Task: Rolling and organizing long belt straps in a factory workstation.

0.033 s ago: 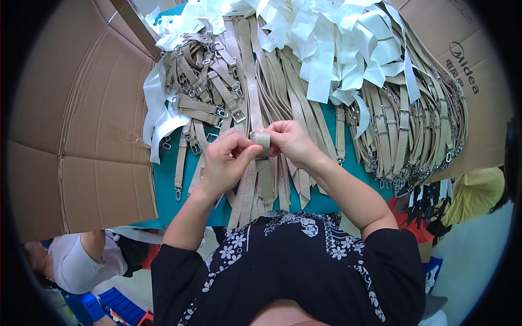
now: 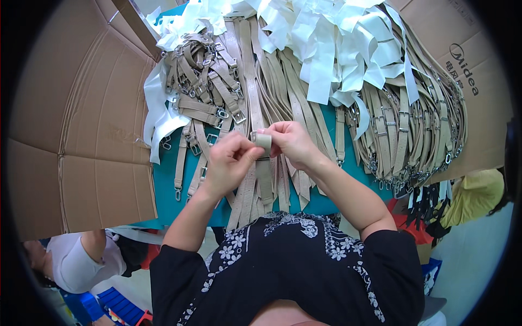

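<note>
A beige strap (image 2: 265, 182) runs toward me down the middle of the table, its upper end folded into a pale loop between my hands. My right hand (image 2: 293, 145) pinches the loop's right side with thumb and fingers. Closed at the loop's left edge is my left hand (image 2: 229, 163), slightly smeared, with thumb and forefinger together on the strap. Part of a metal buckle shows at the top of the fold; my fingers hide the rest. Beneath and beyond my hands lie many long beige straps (image 2: 280, 81) with punched holes.
Short straps with metal clasps (image 2: 198, 68) are heaped at the left. Bundled buckled straps (image 2: 402, 122) hang at the right. White strips (image 2: 331, 43) cover the back of the teal table (image 2: 174, 163). Cardboard flaps (image 2: 103, 136) rise at both sides. Another person (image 2: 81, 263) is at lower left.
My left hand has shifted very slightly and is more blurred. The folded loop has turned a little and moved slightly right; my right hand keeps its pinch.
</note>
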Demonstrator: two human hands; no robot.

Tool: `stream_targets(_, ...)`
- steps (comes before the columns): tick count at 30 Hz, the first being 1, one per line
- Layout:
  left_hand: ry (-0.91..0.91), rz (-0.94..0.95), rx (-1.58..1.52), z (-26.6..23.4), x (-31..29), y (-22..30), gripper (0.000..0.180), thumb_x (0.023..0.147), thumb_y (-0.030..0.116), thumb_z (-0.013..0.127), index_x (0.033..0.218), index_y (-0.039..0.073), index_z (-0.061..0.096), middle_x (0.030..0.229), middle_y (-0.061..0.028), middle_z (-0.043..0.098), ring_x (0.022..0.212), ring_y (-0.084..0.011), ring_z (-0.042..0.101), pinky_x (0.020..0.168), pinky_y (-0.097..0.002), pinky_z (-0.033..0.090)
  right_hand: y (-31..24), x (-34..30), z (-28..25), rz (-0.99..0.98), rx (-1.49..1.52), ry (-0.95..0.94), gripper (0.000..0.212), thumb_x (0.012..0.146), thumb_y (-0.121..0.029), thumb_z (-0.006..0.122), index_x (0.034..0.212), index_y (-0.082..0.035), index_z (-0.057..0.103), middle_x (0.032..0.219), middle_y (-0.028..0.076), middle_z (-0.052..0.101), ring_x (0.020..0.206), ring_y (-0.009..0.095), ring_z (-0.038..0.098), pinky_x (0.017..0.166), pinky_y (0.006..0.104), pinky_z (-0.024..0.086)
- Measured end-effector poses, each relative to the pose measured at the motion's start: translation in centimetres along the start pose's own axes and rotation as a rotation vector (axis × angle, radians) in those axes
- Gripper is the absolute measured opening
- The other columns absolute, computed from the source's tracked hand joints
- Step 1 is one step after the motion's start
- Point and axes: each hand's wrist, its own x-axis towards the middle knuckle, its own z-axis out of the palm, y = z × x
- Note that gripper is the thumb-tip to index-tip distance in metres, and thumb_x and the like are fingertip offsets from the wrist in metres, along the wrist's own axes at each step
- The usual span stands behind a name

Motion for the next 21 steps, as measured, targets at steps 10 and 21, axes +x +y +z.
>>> stream_targets(10,-0.044,-0.006,0.461,4.5,-4.1,-0.4,0.027,0.082,0.022,0.060,0.067,0.005,0.044,0.059,-0.0131,0.051,0.051,-0.0304,0.053,0.045,-0.0389,0.041,1.5,0.4,-1.1,-0.063,0.147,0.097,0.018,0.085,-0.020,0.060,0.075,-0.005,0.059,0.067,0.001,0.059,0.054,0.006,0.054,0.050,0.0206,0.045)
stream_targets(21,-0.774,-0.736,-0.476,5.6,-2.5,-2.2,0.053,0.091,0.047,0.037,0.068,0.003,0.056,0.063,-0.0057,0.058,0.061,-0.0170,0.059,0.056,-0.0291,0.047,-0.2,-1.9,-5.4,0.092,0.037,0.034,0.018,0.092,-0.023,0.046,0.086,-0.007,0.050,0.067,0.001,0.054,0.049,0.008,0.051,0.046,0.0215,0.043)
